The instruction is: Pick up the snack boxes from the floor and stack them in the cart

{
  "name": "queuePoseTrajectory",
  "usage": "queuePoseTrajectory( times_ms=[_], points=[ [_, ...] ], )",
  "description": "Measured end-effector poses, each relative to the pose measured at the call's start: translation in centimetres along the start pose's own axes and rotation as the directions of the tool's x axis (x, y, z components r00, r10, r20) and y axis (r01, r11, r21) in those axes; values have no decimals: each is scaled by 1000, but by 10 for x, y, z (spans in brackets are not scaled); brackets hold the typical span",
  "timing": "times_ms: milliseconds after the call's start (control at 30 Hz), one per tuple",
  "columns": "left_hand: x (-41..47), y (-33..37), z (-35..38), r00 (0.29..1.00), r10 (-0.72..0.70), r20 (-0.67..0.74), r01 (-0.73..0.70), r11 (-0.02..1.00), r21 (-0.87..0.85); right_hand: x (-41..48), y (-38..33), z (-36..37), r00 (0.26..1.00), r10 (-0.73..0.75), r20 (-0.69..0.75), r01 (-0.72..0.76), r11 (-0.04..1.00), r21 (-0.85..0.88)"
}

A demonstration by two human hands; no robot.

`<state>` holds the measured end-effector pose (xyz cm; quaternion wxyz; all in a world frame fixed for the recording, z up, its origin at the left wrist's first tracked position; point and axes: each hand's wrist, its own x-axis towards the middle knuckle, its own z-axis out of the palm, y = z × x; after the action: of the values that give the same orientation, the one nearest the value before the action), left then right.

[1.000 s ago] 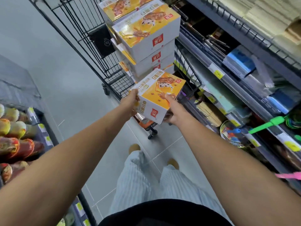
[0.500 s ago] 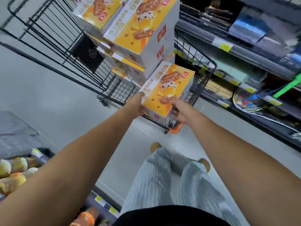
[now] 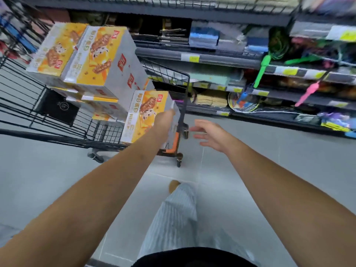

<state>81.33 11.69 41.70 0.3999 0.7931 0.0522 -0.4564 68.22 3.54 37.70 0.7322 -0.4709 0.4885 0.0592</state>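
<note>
An orange and white snack box [image 3: 143,116] stands inside the black wire cart [image 3: 185,89], at its near end, lower than the stack of matching snack boxes [image 3: 96,60] that fills the cart's middle. My left hand [image 3: 165,120] reaches over the cart's edge and holds this box at its near right side, with the fingers hidden behind the hand. My right hand [image 3: 209,134] hovers just right of the cart's corner post with its fingers spread, touching nothing. The frame is motion-blurred.
Store shelves [image 3: 250,62] with price tags and hanging goods run along the right, close behind the cart. Grey tiled floor [image 3: 269,170] lies below my arms. My striped trouser leg [image 3: 177,214] and one shoe show at the bottom centre.
The box has gone down into the cart's near end. My right hand has let go of it and pulled back to the right. My view has swung to the right.
</note>
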Motion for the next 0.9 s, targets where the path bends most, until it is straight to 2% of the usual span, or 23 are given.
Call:
queuePoseTrajectory(
  times_ms=[100,300,467,667,900],
  points=[
    [-39,-11,45,991,99,87,-105,992,69,-39,25,-47,998,-61,-33,63,997,43],
    [-120,-51,142,962,157,223,-203,958,202,-127,94,-136,981,-121,-149,146,974,173],
    [-196,-85,224,896,241,373,-337,916,217,-205,154,-213,947,-145,-286,222,940,258],
    [-281,-111,321,787,248,565,-455,852,259,-279,218,-298,888,-104,-448,296,875,383],
    [-336,-134,437,713,175,679,-521,781,345,-332,273,-392,823,-23,-568,365,787,498]
  ],
)
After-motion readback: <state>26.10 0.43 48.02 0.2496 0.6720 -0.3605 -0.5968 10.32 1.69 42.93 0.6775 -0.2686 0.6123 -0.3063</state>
